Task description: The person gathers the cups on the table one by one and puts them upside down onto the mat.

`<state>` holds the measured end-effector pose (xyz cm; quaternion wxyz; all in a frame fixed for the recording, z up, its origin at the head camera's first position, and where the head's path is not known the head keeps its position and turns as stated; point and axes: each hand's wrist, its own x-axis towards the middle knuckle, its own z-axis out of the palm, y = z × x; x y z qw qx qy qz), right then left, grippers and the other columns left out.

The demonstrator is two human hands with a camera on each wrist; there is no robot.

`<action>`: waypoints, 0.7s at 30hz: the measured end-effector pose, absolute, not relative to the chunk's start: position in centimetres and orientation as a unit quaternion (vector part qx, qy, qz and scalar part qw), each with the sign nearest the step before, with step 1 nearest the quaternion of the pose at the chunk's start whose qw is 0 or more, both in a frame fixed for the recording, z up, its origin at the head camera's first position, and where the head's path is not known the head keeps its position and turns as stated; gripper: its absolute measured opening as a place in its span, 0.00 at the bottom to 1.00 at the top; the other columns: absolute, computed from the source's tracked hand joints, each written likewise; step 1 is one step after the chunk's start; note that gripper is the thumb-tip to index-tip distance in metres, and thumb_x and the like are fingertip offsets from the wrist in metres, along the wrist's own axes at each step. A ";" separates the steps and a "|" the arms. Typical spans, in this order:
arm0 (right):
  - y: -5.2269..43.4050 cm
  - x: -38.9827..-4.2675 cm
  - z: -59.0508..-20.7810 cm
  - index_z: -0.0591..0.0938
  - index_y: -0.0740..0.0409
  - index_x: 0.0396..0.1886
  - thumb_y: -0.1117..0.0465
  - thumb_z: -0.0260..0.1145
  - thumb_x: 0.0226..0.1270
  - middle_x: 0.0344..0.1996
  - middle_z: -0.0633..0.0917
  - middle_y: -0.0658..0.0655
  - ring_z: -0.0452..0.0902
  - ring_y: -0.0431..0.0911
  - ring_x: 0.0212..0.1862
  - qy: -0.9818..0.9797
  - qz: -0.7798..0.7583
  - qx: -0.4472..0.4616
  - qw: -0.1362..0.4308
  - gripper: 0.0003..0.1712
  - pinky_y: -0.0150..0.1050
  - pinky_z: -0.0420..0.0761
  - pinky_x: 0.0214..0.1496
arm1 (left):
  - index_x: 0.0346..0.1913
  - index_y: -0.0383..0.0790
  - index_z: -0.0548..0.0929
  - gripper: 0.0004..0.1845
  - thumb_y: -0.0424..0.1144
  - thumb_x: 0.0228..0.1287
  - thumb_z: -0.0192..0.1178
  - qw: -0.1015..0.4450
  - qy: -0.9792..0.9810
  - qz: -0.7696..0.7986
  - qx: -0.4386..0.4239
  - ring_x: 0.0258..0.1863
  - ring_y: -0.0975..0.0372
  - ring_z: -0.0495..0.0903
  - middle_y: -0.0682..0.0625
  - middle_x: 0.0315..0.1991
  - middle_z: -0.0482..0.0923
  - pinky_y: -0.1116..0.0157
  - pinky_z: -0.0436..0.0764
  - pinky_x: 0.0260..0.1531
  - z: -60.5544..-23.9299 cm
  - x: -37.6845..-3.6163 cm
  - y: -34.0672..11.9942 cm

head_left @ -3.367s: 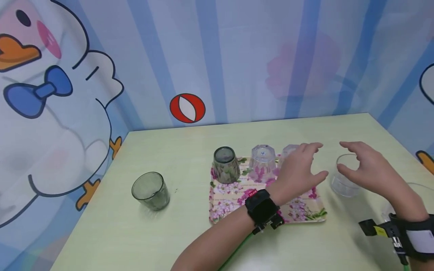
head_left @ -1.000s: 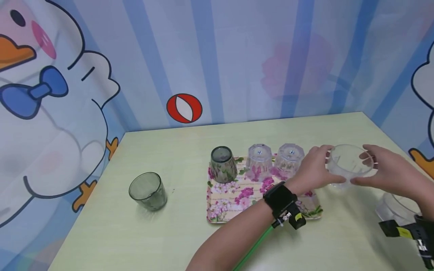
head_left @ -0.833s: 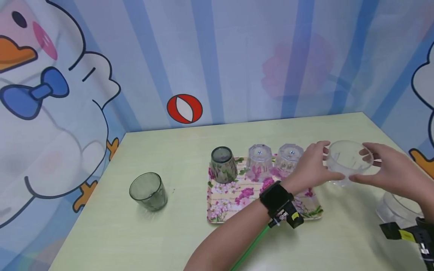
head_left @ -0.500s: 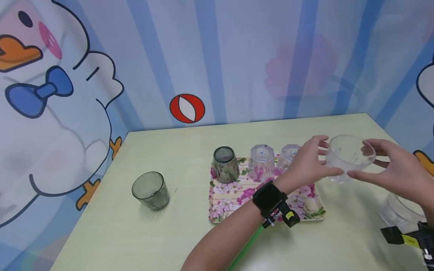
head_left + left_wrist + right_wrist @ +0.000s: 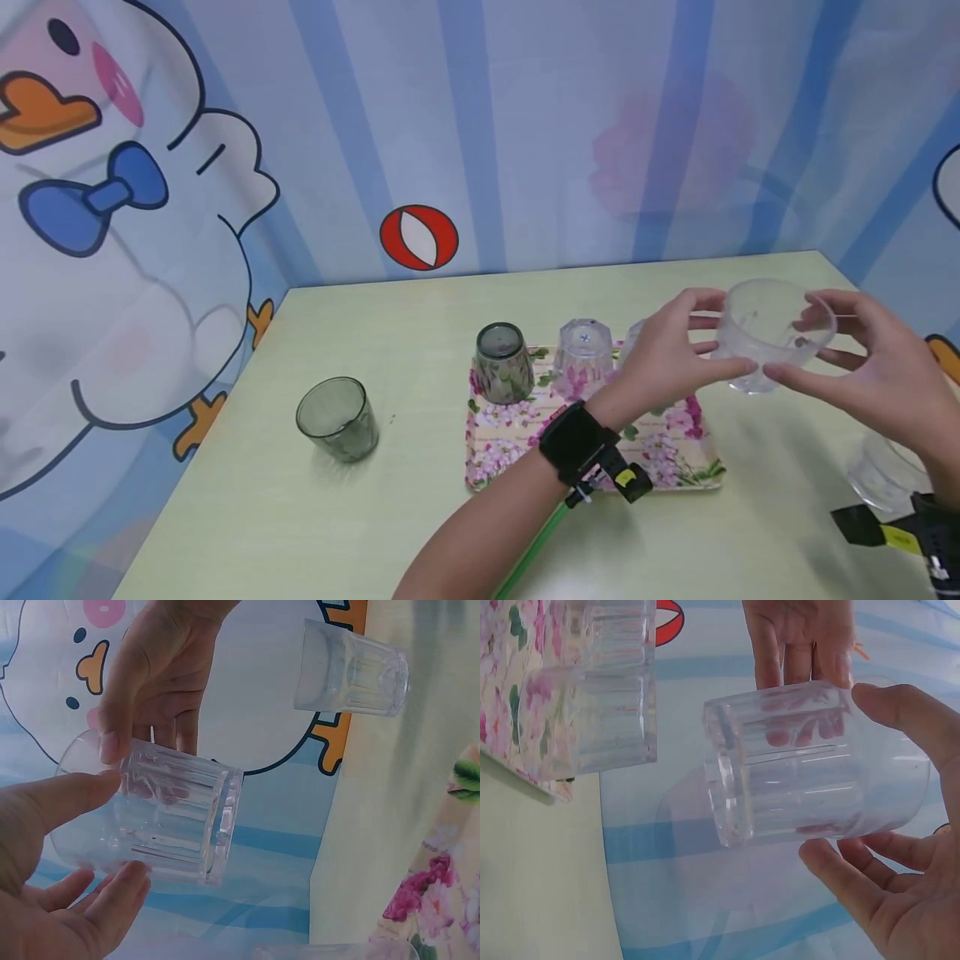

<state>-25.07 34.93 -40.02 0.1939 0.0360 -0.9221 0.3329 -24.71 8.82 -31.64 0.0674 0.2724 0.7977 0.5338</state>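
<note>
A clear drinking glass (image 5: pixel 772 329) is held between both hands above the table, its mouth up and its faceted base down. My left hand (image 5: pixel 675 342) grips its left side, thumb across the near wall and fingers behind. From the other side my right hand (image 5: pixel 873 358) grips it the same way, the two thumb tips close together. In the left wrist view the left hand's fingers (image 5: pixel 124 892) curve along the wall of the glass (image 5: pixel 161 810). The right wrist view shows the right hand's thumb (image 5: pixel 889 705) near the glass's upper part.
On the table (image 5: pixel 262 517), a flowered tray (image 5: pixel 495 458) carries an upside-down grey-green glass (image 5: pixel 504 367) and two upside-down clear glasses (image 5: pixel 583 354), one partly hidden by the left hand. A green-tinted glass (image 5: pixel 339 421) stands upright at left. Another clear glass (image 5: pixel 885 475) stands near the right wrist.
At first the hands stood apart above the glass on the table. Since then both have taken hold of it and lifted it, and it has kept rising over the last second.
</note>
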 end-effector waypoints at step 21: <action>25.7 -19.7 -32.3 0.61 0.56 0.71 0.62 0.75 0.52 0.52 0.68 0.42 0.58 0.18 0.48 -0.887 0.395 0.066 0.231 0.48 0.03 0.64 0.41 | 0.68 0.51 0.65 0.38 0.39 0.54 0.70 0.046 0.776 0.548 0.310 0.59 0.65 0.77 0.53 0.64 0.71 0.79 0.80 0.50 -31.0 -24.5 5.6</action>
